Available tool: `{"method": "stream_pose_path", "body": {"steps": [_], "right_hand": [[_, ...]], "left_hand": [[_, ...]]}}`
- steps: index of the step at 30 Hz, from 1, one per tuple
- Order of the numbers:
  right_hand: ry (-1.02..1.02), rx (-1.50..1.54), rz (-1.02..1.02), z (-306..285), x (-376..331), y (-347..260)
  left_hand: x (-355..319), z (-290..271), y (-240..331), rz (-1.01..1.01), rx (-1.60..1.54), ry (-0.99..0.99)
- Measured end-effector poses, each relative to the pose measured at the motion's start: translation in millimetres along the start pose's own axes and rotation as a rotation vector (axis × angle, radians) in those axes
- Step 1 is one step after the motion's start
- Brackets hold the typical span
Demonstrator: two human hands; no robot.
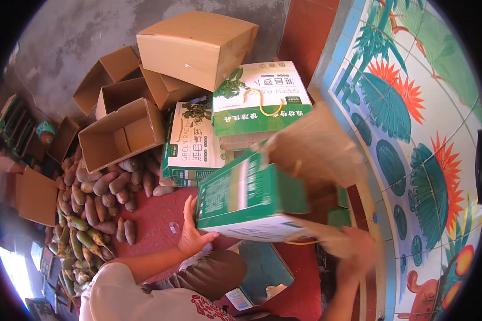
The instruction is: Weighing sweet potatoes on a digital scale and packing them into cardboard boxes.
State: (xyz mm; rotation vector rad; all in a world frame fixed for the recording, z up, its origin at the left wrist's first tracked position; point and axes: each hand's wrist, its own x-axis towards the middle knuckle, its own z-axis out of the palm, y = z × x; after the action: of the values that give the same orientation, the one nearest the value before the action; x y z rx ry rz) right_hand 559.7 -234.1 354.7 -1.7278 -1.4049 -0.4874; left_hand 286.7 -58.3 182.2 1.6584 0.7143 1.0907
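A green and white cardboard gift box (pixel 241 195) is tilted in front of me, its brown flaps (pixel 321 142) spread at the right end. My left hand (pixel 194 232) supports its lower left corner, thumb beneath and fingers up along the end. My right hand (pixel 359 250), smeared by motion, grips the lower flap at the open end. A yellow cord handle (pixel 301 242) hangs under the box. Whatever lies inside the box is hidden in shadow. Below it, beside my knee, a worn blue-green open box (pixel 262 273) rests on the red floor covering (pixel 166 214).
Closed gift boxes (pixel 262 91) are stacked just beyond, next to several open brown cartons (pixel 122 134). Sweet potatoes (pixel 99 198) and green radishes (pixel 77 235) lie heaped at left. A painted tile wall (pixel 412 160) borders the right. Another person (pixel 2 168) is at far left.
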Motion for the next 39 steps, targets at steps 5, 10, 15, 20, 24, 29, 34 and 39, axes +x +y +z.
{"method": "stream_pose_path", "body": {"steps": [5,10,15,20,24,29,34,39], "right_hand": [[0.461,-0.072,0.591,-51.5,57.3,-9.1],[0.577,0.809,0.578,0.7,152.5,37.7],[0.614,0.989,0.708,67.8,225.0,38.6],[0.712,1.114,0.879,139.6,240.1,76.6],[0.505,1.275,1.008,170.3,230.8,109.3],[0.098,1.243,1.183,199.2,210.8,56.9],[0.054,1.34,1.03,228.2,236.0,51.4],[0.329,1.429,1.17,248.7,247.1,72.7]], "left_hand": [[115.8,20.6,90.2,0.381,-0.367,0.106],[192.0,18.8,127.1,0.571,0.449,0.195],[218.4,3.3,101.2,0.469,0.542,0.285],[199.2,-6.4,57.9,0.382,0.489,0.08],[189.7,-0.4,32.5,0.221,0.366,-0.111],[181.9,-4.5,13.4,0.113,0.31,-0.19],[180.4,3.7,14.3,0.108,0.181,-0.241],[167.3,-2.2,1.7,0.142,0.225,-0.232]]}}
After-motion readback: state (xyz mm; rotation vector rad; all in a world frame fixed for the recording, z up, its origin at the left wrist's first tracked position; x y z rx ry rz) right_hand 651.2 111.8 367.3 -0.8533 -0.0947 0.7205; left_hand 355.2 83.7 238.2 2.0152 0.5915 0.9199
